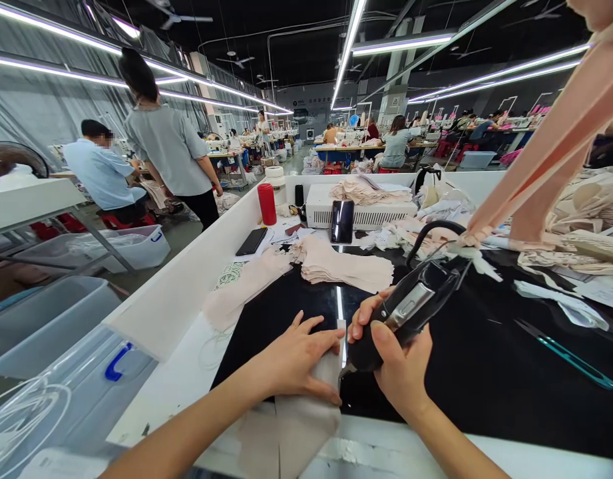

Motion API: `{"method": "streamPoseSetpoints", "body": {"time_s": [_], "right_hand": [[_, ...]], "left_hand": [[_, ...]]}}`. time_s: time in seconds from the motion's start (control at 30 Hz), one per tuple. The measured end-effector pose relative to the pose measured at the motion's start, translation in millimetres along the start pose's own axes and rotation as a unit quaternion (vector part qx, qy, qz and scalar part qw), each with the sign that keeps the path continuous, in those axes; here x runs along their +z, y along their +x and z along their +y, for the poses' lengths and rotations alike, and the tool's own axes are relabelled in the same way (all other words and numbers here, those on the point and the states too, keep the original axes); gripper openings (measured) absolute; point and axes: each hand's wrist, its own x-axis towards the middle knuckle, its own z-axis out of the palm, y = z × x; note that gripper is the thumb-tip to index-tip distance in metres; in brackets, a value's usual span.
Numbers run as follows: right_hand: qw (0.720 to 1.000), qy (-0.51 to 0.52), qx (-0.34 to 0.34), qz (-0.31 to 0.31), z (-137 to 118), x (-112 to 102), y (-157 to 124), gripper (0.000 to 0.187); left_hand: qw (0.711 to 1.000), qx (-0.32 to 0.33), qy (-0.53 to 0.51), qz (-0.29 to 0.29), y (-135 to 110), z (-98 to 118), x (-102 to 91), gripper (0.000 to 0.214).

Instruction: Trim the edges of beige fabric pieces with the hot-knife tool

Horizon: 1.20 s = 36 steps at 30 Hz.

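Observation:
My left hand (306,359) lies with its fingers spread on a pale beige piece of fabric (306,426), pressing it to the black work surface. The fabric hangs down over the table's front edge. My right hand (399,359) is wrapped round a black corded handheld power tool (410,299) with a silver panel. Its narrow lower end touches or nearly touches the fabric's right edge, beside my left thumb. Peach fabric strips (536,126) tied to the tool's rear run up to the right. Just beyond my hands lies a stack of pale fabric pieces (346,264).
Teal-handled thread snips (568,356) lie at the right. Behind stand a white vented box (361,207), a phone (341,221) and a red thread cone (267,203). Another phone (251,241) lies left. A low white wall (186,286) borders the table. Co-workers sit and stand further off.

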Motion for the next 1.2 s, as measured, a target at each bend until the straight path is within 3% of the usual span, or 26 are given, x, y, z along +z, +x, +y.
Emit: {"method": "streamPoseSetpoints", "body": {"time_s": [0.8, 1.03, 1.2], "right_hand": [[1.000, -0.019, 0.011, 0.011, -3, -2, -1, 0.029], [1.000, -0.022, 0.007, 0.010, -2, -1, 0, 0.032], [1.000, -0.017, 0.007, 0.008, -3, 0, -1, 0.031]], "left_hand": [[0.999, 0.022, -0.022, 0.015, -7, -2, 2.1, 0.066], [0.994, 0.066, -0.015, 0.085, -12, -3, 12.8, 0.042], [0.993, 0.076, -0.047, 0.075, -15, 2, 14.5, 0.031]]}}
